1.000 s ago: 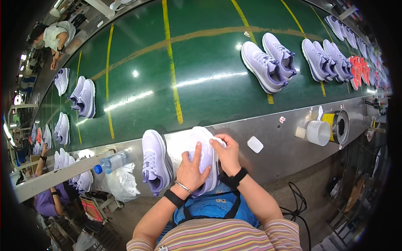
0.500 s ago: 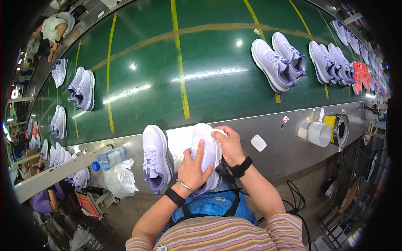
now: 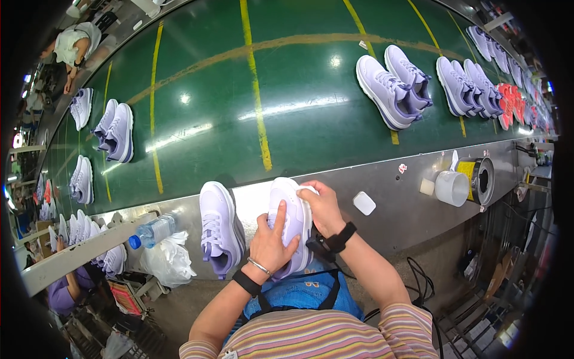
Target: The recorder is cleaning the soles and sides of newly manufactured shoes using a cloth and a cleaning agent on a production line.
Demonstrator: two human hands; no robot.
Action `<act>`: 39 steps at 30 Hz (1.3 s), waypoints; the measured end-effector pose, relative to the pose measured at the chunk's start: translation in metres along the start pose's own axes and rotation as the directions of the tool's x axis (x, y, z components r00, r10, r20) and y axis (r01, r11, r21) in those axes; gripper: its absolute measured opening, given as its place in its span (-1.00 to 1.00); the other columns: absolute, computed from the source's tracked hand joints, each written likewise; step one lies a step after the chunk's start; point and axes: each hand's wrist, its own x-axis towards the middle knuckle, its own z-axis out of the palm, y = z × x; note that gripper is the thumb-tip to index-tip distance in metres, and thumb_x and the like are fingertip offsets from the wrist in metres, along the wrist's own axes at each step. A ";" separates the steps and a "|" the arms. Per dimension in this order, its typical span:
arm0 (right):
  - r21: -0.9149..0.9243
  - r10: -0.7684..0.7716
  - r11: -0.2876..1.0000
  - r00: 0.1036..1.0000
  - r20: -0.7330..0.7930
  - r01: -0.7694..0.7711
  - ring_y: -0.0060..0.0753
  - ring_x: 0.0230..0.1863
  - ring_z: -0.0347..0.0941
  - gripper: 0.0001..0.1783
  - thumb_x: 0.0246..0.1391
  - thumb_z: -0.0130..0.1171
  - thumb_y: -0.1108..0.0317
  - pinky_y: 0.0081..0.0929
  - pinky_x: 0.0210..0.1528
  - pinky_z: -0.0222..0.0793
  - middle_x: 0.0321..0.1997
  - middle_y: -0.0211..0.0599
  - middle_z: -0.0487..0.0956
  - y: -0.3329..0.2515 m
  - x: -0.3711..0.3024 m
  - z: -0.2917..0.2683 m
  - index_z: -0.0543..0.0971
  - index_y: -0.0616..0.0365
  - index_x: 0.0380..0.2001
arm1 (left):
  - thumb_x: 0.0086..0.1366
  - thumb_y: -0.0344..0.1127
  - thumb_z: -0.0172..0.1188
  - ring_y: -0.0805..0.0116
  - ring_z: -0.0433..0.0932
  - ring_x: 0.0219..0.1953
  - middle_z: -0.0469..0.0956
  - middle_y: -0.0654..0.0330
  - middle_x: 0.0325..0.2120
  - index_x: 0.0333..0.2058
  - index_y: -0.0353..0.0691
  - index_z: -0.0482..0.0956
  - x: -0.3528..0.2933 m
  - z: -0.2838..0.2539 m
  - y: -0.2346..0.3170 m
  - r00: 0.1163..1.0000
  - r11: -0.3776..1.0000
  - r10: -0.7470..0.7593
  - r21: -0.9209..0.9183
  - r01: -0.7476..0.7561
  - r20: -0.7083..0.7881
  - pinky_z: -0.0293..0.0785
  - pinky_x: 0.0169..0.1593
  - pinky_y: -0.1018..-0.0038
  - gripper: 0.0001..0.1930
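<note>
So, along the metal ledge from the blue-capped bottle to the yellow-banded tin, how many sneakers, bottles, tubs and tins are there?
Lavender sneakers: 2
Blue-capped plastic bottle: 1
Translucent tub: 1
Yellow-banded tin: 1
Total: 5

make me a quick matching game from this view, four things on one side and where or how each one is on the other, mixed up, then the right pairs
Things
1. bottle
2. right hand
3. tub
4. left hand

Places or states
A. at the toe of the held shoe, on its right side
B. across the held shoe's middle, bangle at the wrist
C. on its side by the white bag
D. beside the yellow and black can

Pairs: 1-C, 2-A, 3-D, 4-B
</note>
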 end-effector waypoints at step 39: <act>-0.643 -0.629 0.137 0.567 0.531 0.754 -0.22 -0.37 0.26 -0.74 -0.24 0.12 0.61 -0.39 -0.32 0.23 -0.47 -0.27 0.35 0.013 -0.021 -0.017 0.53 0.17 -0.35 | -0.05 -0.08 0.25 -0.18 0.43 -0.27 0.23 -0.26 -0.15 0.23 -0.03 0.00 -0.002 0.002 -0.021 1.000 0.995 -0.003 -0.098 0.000 -0.028 0.45 -0.27 0.21 -0.13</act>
